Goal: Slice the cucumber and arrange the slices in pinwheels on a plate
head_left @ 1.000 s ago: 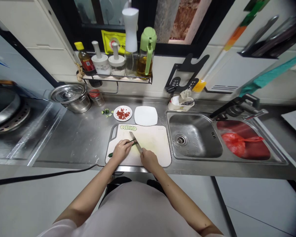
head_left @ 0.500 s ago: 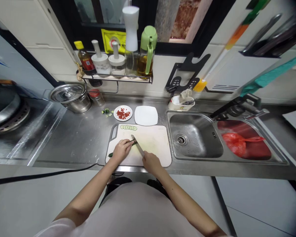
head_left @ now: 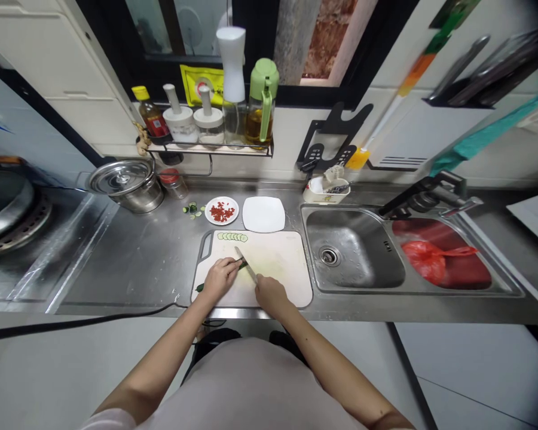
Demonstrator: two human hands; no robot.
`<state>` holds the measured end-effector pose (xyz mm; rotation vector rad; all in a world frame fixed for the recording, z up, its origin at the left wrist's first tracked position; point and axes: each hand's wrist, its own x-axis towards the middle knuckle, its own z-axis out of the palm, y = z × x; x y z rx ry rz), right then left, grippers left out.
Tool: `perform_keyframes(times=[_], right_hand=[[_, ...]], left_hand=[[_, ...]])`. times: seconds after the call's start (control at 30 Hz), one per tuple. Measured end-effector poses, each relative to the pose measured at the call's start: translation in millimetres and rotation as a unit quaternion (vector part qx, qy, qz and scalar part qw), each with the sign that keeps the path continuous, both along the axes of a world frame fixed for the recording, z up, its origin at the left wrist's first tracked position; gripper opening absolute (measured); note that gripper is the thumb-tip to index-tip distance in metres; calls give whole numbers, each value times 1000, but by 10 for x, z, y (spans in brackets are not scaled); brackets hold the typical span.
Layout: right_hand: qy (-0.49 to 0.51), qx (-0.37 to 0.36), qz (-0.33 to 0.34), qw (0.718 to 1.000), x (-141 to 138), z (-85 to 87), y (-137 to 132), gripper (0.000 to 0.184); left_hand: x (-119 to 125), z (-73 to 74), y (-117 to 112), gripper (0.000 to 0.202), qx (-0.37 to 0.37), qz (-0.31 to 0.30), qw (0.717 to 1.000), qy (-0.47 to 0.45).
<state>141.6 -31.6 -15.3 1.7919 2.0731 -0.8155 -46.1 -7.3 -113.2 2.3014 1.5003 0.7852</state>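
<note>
Left hand: lowered onto the cutting board, fingers curled over the dark green cucumber and gripping it.
Cucumber: under the left hand; one end projects past the fingertips, toward the blade.
Second green end: on the board, to the left of the left wrist; whether it belongs to the same cucumber cannot be told, as the hand covers the part between.
Right hand: closed around the handle of the knife, nearer the board's front edge than the left hand.
Knife: slanted across the board, tip pointing away from the person and to the left; blade just beside the left fingertips, at the cucumber's projecting end. Depth of cut: too small to tell.
Cutting board: flat on the counter, handle slot at far left corner.
Cucumber slices: overlapping row along the board's far edge, beyond both hands.
Square plate: just behind the board.
Round plate: left of the square plate, bearing red pieces.
Green scraps: on the counter, left of the round plate.
Sink: right of the board.
</note>
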Motion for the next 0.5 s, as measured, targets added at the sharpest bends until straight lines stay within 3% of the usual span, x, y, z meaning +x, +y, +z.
perform_keyframes(times=[0.5], right_hand=[[26, 32, 11, 999, -132, -148, 175, 29]], left_hand=[[-6, -18, -2, 28, 11, -3, 1000, -9]])
